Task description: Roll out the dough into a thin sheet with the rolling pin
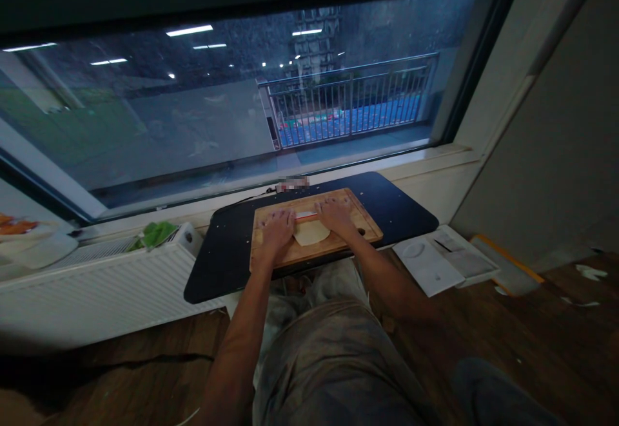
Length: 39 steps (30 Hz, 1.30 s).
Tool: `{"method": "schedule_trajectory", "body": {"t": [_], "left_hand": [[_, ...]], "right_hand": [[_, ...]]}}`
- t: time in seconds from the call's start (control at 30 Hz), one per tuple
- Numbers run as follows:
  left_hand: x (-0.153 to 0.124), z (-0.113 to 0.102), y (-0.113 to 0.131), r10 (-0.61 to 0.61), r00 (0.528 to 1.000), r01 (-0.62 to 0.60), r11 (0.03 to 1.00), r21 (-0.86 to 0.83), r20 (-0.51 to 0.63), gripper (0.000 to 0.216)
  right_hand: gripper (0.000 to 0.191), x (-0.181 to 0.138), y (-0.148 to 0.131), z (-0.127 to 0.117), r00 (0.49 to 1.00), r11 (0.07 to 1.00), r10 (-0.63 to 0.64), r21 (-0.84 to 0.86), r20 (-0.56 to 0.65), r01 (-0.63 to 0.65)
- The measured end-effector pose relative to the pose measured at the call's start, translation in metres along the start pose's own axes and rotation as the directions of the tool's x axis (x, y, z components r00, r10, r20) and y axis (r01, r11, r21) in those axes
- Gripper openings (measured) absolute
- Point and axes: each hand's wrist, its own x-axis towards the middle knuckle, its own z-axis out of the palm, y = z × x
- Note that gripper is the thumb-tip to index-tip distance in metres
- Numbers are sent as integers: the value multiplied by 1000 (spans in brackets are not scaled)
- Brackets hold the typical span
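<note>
A pale, flat sheet that looks like dough (312,233) lies on a wooden cutting board (264,260). Across its far edge runs a thin white-and-red rod (306,215); only its middle shows, so its exact kind is unclear. My left hand (278,227) covers the rod's left end, fingers bent over it and pointing forward. On the other end rests my right hand (335,213), its fingers likewise closed over the rod. Both palms are low, close to the board.
The board rests on a dark table (217,261) against a window ledge. Left stands a white radiator (111,290) with green leaves (155,234) on top. A white box (428,266) sits to the right. A cable leads to a blurred-out object (293,184) behind the board.
</note>
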Motion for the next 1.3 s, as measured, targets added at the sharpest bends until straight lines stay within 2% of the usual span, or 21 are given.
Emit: {"method": "schedule_trajectory", "body": {"t": [0.2, 0.33, 0.43, 0.63, 1.07, 1.3], "left_hand": [[-41, -6, 8, -36, 999, 36, 999, 21, 33, 47], [-68, -6, 18, -85, 996, 86, 996, 26, -34, 48], [-82, -6, 24, -61, 996, 64, 997, 46, -69, 49], [-103, -8, 22, -26, 997, 31, 997, 65, -79, 52], [-120, -7, 25, -41, 991, 50, 996, 71, -129, 54], [-103, 0, 20, -18, 995, 21, 999, 31, -98, 54]], "right_hand": [[49, -36, -5, -9, 997, 995, 72, 65, 31, -74], [42, -72, -10, -12, 998, 995, 58, 79, -34, -55], [40, -93, -12, -11, 997, 995, 40, 90, -70, -34], [41, -108, -11, -11, 997, 997, 20, 82, -73, -14], [48, -124, -8, 1, 992, 997, -6, 70, -130, 16], [55, -117, -6, 4, 993, 996, -14, 87, -121, 25]]}}
